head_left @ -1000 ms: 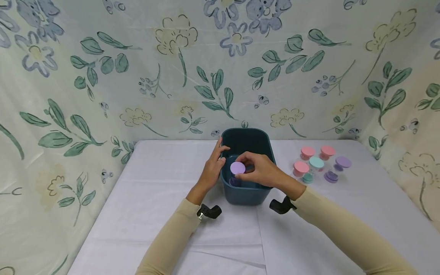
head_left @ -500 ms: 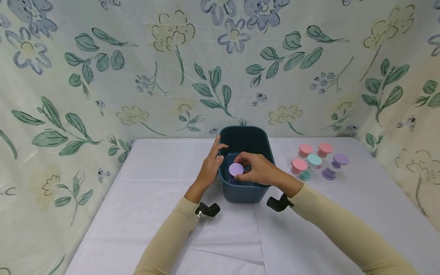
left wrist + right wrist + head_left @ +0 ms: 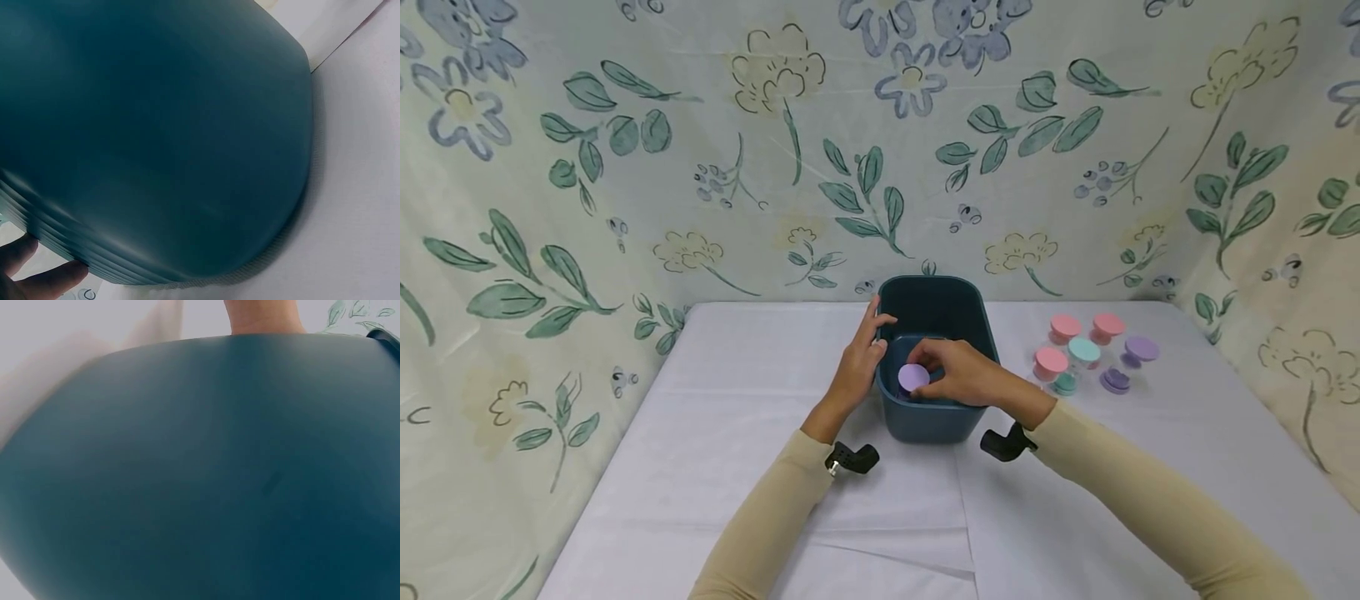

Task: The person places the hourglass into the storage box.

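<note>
In the blue bin's (image 3: 928,427) near-left part, the lilac-topped piece (image 3: 913,377) sits clamped in the right hand's (image 3: 958,372) grip, leftward of its knuckles; the left hand's (image 3: 852,367) extended fingers touch the left rim.

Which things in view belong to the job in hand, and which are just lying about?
In the job:
Right hand, pinching a purple-topped piece inside the bin
Left hand, touching the bin's left rim
Probably the cluster of similar pieces to the right, untouched by either hand

Just there:
White tablecloth
Floral backdrop
</note>
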Motion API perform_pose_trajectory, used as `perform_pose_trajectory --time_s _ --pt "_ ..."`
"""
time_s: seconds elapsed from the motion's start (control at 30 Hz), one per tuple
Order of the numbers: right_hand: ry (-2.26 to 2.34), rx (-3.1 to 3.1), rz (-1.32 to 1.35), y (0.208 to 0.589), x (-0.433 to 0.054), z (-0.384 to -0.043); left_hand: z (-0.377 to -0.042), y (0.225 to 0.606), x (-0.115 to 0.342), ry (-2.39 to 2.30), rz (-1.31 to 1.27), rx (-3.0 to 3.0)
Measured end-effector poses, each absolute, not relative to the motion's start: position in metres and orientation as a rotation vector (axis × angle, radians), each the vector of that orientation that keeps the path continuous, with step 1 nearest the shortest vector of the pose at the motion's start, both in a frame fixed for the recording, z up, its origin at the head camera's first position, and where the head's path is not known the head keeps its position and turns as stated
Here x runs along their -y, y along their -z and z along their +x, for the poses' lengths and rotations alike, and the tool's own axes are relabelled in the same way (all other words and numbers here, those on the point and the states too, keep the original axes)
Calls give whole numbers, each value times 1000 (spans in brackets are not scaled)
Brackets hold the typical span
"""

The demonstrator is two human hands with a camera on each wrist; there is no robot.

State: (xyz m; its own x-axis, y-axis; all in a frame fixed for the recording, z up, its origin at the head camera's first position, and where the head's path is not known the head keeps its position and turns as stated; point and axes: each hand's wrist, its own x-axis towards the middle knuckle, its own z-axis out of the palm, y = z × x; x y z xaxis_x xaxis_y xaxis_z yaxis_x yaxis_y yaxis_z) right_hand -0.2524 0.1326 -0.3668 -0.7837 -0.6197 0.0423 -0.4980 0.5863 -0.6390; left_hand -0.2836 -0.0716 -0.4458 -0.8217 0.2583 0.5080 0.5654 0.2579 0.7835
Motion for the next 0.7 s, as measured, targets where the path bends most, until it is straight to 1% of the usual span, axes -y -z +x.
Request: perform_pose_trajectory --time_s 0.13,0.37,0.7 --pt "911 -2625 -956 365 -131 -252 -279 439 72 1613 -777 2233" --pt "854 -2617 -944 364 -131 -252 -259 414 71 1620 -787 2258" --pt "890 -2527 -996 365 -133 -253 -259 415 70 1615 -781 2260"
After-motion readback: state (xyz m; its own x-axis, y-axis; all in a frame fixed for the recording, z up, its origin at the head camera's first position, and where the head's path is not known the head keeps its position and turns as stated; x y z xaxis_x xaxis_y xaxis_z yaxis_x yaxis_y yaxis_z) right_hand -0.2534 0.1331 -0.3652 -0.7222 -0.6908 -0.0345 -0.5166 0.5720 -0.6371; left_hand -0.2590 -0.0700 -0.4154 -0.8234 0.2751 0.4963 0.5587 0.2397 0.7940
